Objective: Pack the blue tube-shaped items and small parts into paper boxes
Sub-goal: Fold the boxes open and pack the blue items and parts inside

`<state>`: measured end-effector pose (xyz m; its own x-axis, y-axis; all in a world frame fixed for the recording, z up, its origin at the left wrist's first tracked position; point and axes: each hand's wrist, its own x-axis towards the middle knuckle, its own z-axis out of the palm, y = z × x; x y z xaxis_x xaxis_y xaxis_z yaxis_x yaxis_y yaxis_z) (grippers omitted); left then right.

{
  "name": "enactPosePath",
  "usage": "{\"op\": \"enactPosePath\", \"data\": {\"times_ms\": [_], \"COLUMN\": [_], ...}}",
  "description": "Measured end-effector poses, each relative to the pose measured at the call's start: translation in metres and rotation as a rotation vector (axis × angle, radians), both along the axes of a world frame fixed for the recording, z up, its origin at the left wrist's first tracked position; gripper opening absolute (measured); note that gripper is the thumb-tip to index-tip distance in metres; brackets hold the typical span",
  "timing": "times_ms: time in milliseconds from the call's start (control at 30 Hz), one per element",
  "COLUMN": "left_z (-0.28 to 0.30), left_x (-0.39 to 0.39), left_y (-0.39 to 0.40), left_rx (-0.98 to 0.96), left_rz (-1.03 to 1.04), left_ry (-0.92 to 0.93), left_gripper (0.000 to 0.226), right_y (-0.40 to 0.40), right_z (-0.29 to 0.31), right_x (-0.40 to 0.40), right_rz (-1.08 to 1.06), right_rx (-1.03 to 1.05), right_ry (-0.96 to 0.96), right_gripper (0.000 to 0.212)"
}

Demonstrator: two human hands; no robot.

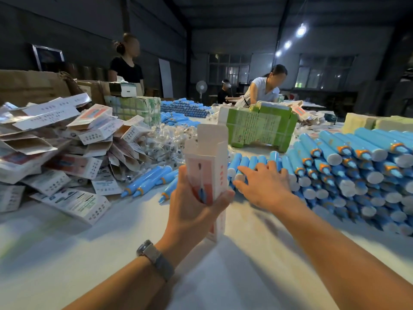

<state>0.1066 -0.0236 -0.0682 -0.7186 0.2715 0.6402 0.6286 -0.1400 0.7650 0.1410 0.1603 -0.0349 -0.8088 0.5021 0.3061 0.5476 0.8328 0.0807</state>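
Note:
My left hand [192, 204] grips an upright white and red paper box [206, 166] whose top flaps stand open. My right hand [261, 184] reaches out flat over the near end of a big stack of blue tubes [348, 173], its spread fingers touching the white end caps and holding nothing. A few loose blue tubes [145, 182] with orange collars lie on the table left of the box. Small parts in clear wrappers [167, 142] are heaped behind the box.
A pile of flattened paper boxes [58, 142] fills the left of the white table [111, 242]. A green carton [261, 126] stands behind the tubes. More blue tubes [185, 108] lie farther back. Two people work at the table's far side.

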Motion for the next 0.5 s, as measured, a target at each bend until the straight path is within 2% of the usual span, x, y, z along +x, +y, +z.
{"op": "enactPosePath", "data": {"times_ms": [100,333,433,500], "left_z": [-0.001,0.002,0.004,0.004], "left_x": [-0.002,-0.002,-0.002,-0.003], "left_y": [-0.002,0.001,0.001,-0.001], "left_rx": [-0.013,0.027,0.034,0.018], "left_rz": [-0.001,-0.04,-0.009,0.012], "left_ry": [-0.039,-0.114,-0.122,-0.109], "left_gripper": [0.062,0.059,0.055,0.05], "right_y": [0.002,0.0,-0.007,-0.01], "right_z": [0.004,0.007,0.008,0.011], "right_x": [0.002,0.007,0.008,0.009], "right_rz": [0.004,0.06,0.123,0.128], "right_rx": [0.092,0.027,0.071,0.011], "right_ry": [0.07,0.022,0.16,0.215], "right_gripper": [0.041,0.041,0.03,0.028]}}
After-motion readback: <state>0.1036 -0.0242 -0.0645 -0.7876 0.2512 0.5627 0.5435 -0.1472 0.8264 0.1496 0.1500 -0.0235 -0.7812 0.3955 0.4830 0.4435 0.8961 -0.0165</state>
